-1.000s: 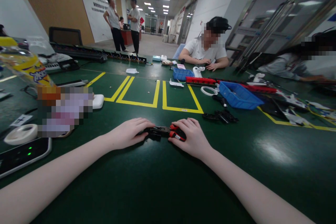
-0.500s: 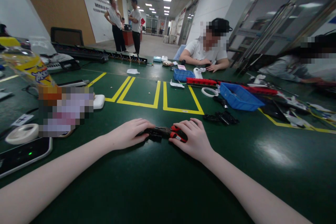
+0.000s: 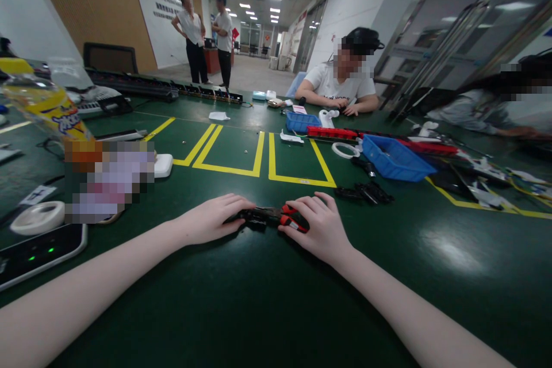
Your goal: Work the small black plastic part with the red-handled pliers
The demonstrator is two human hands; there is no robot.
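Note:
In the head view, my right hand (image 3: 321,227) is closed round the red handles of a pair of pliers (image 3: 290,221), whose dark jaws point left. My left hand (image 3: 218,219) grips a small black part (image 3: 255,219) just above the green table (image 3: 241,305). The plier jaws meet this part between my two hands; whether they are clamped on it I cannot tell. Beyond my right hand lie several more black parts (image 3: 366,192).
A blue bin (image 3: 394,158) stands at right, beside a white ring (image 3: 345,150) and red strips (image 3: 332,133). At left are a phone (image 3: 41,253), a tape roll (image 3: 38,217), a white case (image 3: 163,165) and a drink bottle (image 3: 47,106). A co-worker (image 3: 340,83) sits across the table.
Both hands keep nearly the same pose on the pliers and the black part. The whole view has shifted very slightly. A second green light shows on the phone at left.

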